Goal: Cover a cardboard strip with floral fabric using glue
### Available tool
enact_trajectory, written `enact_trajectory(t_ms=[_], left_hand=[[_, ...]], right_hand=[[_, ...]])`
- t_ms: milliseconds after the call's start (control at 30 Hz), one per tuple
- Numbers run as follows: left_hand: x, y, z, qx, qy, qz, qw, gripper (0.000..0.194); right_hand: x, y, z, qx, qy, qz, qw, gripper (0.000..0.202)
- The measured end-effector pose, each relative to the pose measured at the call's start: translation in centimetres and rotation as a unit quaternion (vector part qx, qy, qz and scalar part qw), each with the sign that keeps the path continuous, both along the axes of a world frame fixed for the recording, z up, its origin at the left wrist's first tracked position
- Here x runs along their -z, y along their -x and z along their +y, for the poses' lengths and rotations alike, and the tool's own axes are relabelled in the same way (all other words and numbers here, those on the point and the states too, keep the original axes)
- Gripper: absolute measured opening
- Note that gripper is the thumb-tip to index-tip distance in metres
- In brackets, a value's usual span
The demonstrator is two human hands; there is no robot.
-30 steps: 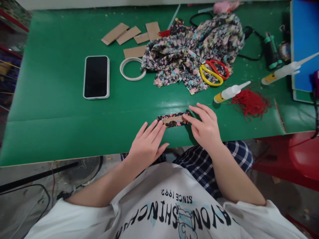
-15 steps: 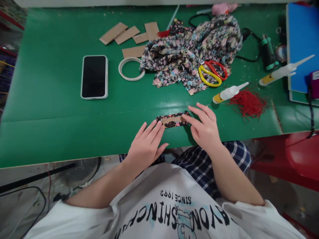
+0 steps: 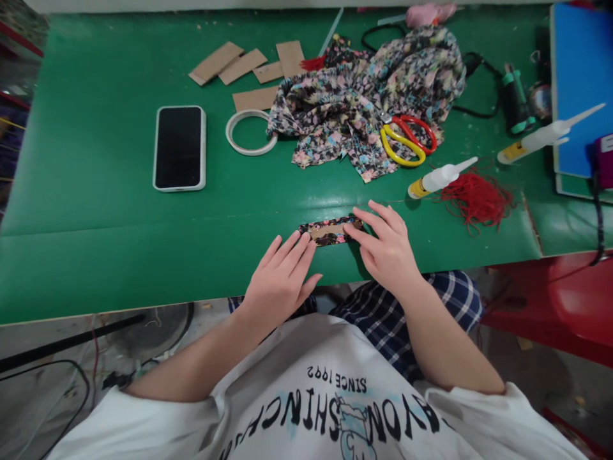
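Observation:
A small cardboard strip (image 3: 327, 230) lies flat near the table's front edge, its edges wrapped in dark floral fabric and bare brown card showing along the middle. My left hand (image 3: 282, 271) rests with outstretched fingers on the strip's left end, thumb apart. Over the right end lies my right hand (image 3: 387, 249), fingers spread, the index fingertip touching the card. That hand covers the strip's right end. Neither hand grips anything.
Beyond the hands are crumpled floral fabric (image 3: 330, 102), red-and-yellow scissors (image 3: 407, 144), a tape roll (image 3: 230, 139), a phone (image 3: 179, 148) and cardboard pieces (image 3: 218, 62). Glue bottles (image 3: 433, 181), red threads (image 3: 479, 199) and a blue board (image 3: 582, 83) stand or lie at right.
My right hand has slid slightly left along the strip, its index finger now further in over the card. The left hand stays put on the left end.

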State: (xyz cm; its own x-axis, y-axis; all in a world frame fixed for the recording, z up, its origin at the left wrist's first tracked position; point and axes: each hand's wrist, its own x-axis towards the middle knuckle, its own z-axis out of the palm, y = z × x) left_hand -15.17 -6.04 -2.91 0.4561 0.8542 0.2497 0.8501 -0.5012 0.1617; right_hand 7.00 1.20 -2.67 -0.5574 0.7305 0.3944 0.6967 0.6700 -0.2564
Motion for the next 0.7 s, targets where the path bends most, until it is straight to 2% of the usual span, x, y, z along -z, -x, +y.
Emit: enact_trajectory(t_ms=[200,533,700], left_hand=[[-0.04,-0.07,0.06,-0.002,0.001,0.006,1.0,0.049],[0.06,-0.04,0.03,-0.002,-0.004,0.001,1.0,0.048],[-0.15,-0.3,0.09,-0.011,-0.003,-0.004,1.0,0.046]], right_hand=[[0.07,-0.6,0.29,0.03,-0.008,0.056,0.998,0.034],[0.2,0.27,-0.4,-0.018,0.012,0.025,0.999,0.031],[0.07,-0.25,-0.02,0.024,0.004,0.06,0.998,0.039]])
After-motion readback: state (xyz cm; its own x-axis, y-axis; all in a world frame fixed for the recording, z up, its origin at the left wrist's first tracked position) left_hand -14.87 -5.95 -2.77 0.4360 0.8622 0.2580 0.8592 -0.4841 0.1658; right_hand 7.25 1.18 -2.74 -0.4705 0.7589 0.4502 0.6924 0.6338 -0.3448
